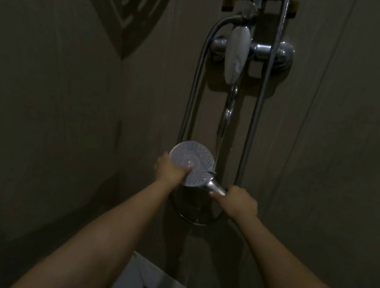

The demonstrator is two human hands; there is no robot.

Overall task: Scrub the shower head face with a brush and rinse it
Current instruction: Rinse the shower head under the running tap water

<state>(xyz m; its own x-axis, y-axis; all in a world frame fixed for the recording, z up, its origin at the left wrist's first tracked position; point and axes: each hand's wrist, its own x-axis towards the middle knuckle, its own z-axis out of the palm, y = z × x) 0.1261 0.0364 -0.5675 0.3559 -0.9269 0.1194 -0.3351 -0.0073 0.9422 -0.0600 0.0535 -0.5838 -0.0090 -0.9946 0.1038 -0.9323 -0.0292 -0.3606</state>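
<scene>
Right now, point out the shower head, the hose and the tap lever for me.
shower head [196, 161], head view, on the round nozzle face.
hose [191, 100], head view, on the left run of the hose hanging down the wall.
tap lever [238, 51], head view, on the pale oval lever.

The head camera looks forward and down, seemingly from close, at a dim shower wall [326, 162].

There were two hands, the left hand [170, 170] and the right hand [239, 201], one shower head [194, 160], two hoses [191, 95], one mixer tap [237, 53], and one stream of water [227, 110].
</scene>
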